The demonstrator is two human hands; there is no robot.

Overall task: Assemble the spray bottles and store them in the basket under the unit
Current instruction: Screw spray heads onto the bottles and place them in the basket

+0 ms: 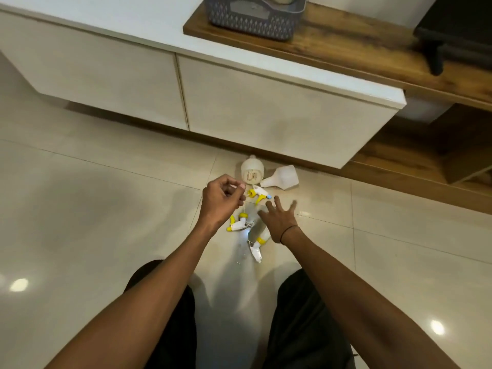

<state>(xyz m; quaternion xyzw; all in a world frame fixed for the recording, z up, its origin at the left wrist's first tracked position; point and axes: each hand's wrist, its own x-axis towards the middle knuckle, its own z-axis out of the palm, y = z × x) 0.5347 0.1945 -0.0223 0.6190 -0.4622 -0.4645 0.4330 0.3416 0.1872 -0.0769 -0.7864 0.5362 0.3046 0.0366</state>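
Left of centre in the frame, the left hand is curled, fingertips pinched together on something thin and pale, perhaps a dip tube; what it is I cannot tell. Just below it a spray head lies on the floor. At centre, two bottles lie near the unit: one above the left hand, the other tipped to its right, with a second head below them. The right hand hovers with fingers spread and empty over a third bottle, whose head looks fitted. A sound move would be to stand a bottle upright, feed the tube straight into the neck, then twist the collar snug. A basket sits on the shelf, upper centre.
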